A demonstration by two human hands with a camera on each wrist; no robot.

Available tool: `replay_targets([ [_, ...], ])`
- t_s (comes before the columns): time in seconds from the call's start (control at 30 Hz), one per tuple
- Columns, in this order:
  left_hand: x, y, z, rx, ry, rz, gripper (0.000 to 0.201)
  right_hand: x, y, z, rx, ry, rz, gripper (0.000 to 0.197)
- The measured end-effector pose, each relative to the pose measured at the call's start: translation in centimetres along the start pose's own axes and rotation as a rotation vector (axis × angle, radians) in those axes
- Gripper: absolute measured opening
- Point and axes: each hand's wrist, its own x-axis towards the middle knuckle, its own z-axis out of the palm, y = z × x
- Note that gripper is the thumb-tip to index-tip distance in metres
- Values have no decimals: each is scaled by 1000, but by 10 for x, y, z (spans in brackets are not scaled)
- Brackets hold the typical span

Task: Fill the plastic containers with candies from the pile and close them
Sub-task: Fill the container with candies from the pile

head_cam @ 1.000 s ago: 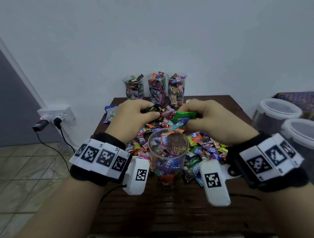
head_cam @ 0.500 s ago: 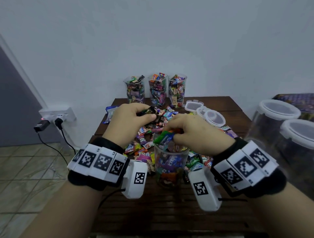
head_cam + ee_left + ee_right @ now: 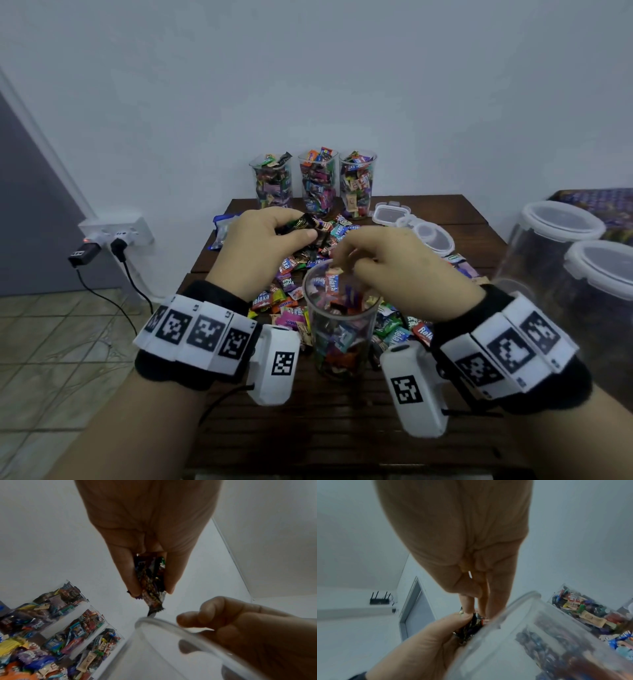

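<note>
Left hand [image 3: 263, 246]: a bunch of dark-wrapped candies [image 3: 150, 580] is pinched over the pile [image 3: 294, 274]. Right hand [image 3: 394, 270]: fingers are loosely curled, empty, over the half-filled clear container [image 3: 339, 329] at table centre. Three filled containers [image 3: 317, 183] are lined against the wall; two lids [image 3: 411, 222] are seen only from the head view.

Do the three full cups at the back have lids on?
No, the three full cups stand open, with candies poking out above their rims.
</note>
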Motion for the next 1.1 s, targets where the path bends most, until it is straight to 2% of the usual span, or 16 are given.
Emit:
replay_targets([
  [0.1,-1,3,0,-19,1,6,16,-7,12,1,241,294,4,22],
  [0.17,-4,6,1,-29,-5,14,12,-15,23,7,332,406,21,14],
  [0.2,-5,7,2,-38,-11,25,12,-19,28,11,366,386,54,19],
  [0.3,-11,12,9,-67,-48,51,14,-29,42,27,536,145,150,68],
  [0.33,-13,13,11,-74,-66,49,13,-31,47,33,597,72,168,78],
  [0.43,-16,13,19,-67,-129,24,17,-30,58,52,646,-8,169,94],
  [0.5,-18,12,22,-43,-161,14,16,-28,63,57,655,8,176,93],
  [0.57,-20,10,24,-17,-182,6,15,-28,61,57,670,23,153,80],
  [0.63,-21,7,25,-4,-195,9,19,-28,63,57,663,38,141,76],
  [0.8,-22,6,26,-4,-171,23,27,-29,67,59,630,63,135,81],
  [1.1,-23,12,26,14,-229,103,20,-29,67,60,626,87,110,82],
])
